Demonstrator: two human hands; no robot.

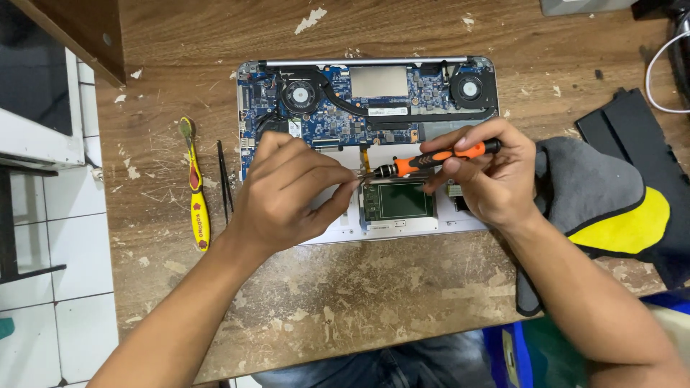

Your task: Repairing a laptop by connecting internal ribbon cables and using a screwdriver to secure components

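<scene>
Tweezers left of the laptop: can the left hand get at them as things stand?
Probably yes. The tweezers lie bare on the table just beside the left hand, nothing between them; the hand would have to leave the laptop first.

Both bare forearms reached in from the table's near edge, hands almost meeting.
Left hand (291, 188) lay palm-down, fingers bent, fingertips pinched together. Right hand (483, 172) was curled shut, thumb and fingers in a pinch grip, wrist bent inward.
</scene>
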